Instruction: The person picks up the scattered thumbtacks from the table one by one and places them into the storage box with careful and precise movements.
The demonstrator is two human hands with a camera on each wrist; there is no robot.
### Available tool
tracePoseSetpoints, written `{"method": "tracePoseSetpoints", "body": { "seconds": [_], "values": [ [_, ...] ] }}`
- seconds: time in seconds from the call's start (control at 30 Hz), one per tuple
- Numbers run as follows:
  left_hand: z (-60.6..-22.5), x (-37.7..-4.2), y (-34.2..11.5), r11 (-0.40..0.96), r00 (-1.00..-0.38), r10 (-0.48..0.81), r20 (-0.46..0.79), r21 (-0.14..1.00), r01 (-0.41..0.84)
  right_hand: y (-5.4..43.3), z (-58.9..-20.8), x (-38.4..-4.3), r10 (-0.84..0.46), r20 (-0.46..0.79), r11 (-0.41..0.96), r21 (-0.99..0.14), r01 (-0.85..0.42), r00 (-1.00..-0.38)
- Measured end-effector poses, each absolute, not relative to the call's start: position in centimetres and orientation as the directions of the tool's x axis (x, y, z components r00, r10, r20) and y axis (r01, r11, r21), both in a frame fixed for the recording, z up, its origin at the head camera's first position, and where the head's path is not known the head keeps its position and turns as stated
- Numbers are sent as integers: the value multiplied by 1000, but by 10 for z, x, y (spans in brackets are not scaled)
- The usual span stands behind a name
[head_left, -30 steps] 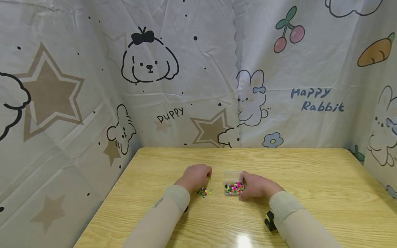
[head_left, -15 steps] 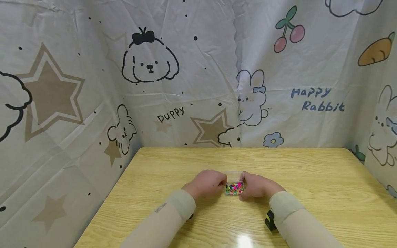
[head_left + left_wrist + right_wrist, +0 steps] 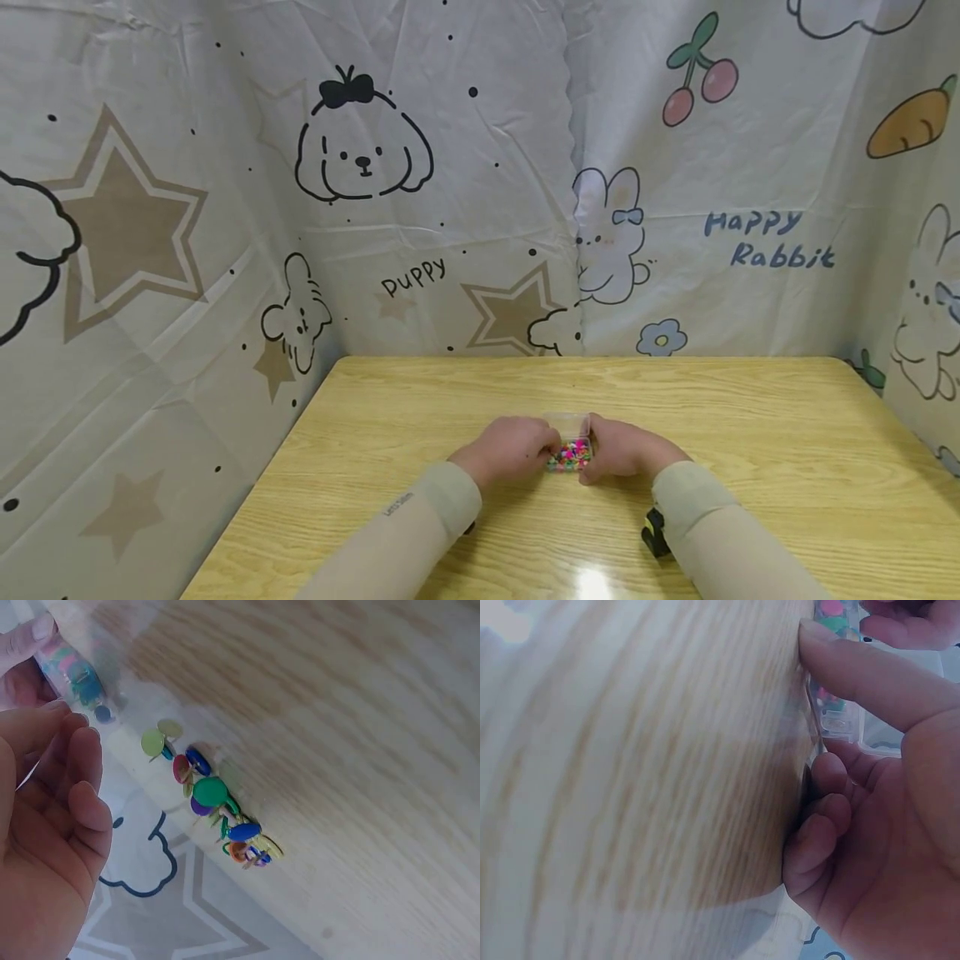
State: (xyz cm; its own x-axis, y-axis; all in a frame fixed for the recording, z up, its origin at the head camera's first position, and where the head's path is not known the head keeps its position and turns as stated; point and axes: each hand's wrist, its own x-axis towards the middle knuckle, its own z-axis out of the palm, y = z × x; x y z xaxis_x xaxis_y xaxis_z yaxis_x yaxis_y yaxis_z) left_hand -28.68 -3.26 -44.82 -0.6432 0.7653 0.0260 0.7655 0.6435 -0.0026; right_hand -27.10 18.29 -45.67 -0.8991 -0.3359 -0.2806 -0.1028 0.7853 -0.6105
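Note:
A small clear plastic box [image 3: 567,424], lid raised at the back, holds many bright thumbtacks [image 3: 577,452]. My right hand [image 3: 618,450] grips its right side, thumb [image 3: 847,664] at the front wall in the right wrist view. At the box's left edge is my left hand [image 3: 513,450], its thumb and forefinger tips brought close together over the tacks. I cannot tell whether a tack is between them. Loose thumbtacks [image 3: 211,792] in green, blue, red and yellow lie in a small heap beside my left hand in the left wrist view; the head view hides them behind that hand.
Both hands work over a light wood-grain table [image 3: 720,417]. Behind it and at the sides hangs a white curtain [image 3: 480,167] printed with cartoon animals and stars. A black strap-mounted device [image 3: 655,533] sits under my right wrist.
My left hand has moved right, from the loose tacks to the box's left edge, and then slightly farther over the box. My right hand has stayed on the box.

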Motion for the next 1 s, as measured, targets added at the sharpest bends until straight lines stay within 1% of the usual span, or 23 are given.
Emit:
{"method": "tracePoseSetpoints", "body": {
  "seconds": [0.13,0.23,0.37,0.6,0.73,1.0],
  "values": [
    [-445,-291,-39,662,-662,749,38,16,750,183,-455,-271,-342,-269,786,-607,-117,-901],
    [-440,-296,-47,684,-684,729,35,4,729,183,-453,-270,-345,-264,786,-606,-124,-901],
    [-440,-302,-61,728,-728,685,27,-11,685,182,-454,-270,-342,-272,783,-611,-113,-899],
    [-447,-314,-80,810,-810,585,27,35,586,182,-455,-271,-342,-281,786,-609,-109,-897],
    [-451,-317,-83,827,-827,562,16,27,562,181,-455,-271,-338,-281,789,-605,-108,-898],
    [-455,-318,-78,827,-827,562,9,-32,562,182,-455,-271,-334,-286,783,-614,-96,-898]
  ]
}}
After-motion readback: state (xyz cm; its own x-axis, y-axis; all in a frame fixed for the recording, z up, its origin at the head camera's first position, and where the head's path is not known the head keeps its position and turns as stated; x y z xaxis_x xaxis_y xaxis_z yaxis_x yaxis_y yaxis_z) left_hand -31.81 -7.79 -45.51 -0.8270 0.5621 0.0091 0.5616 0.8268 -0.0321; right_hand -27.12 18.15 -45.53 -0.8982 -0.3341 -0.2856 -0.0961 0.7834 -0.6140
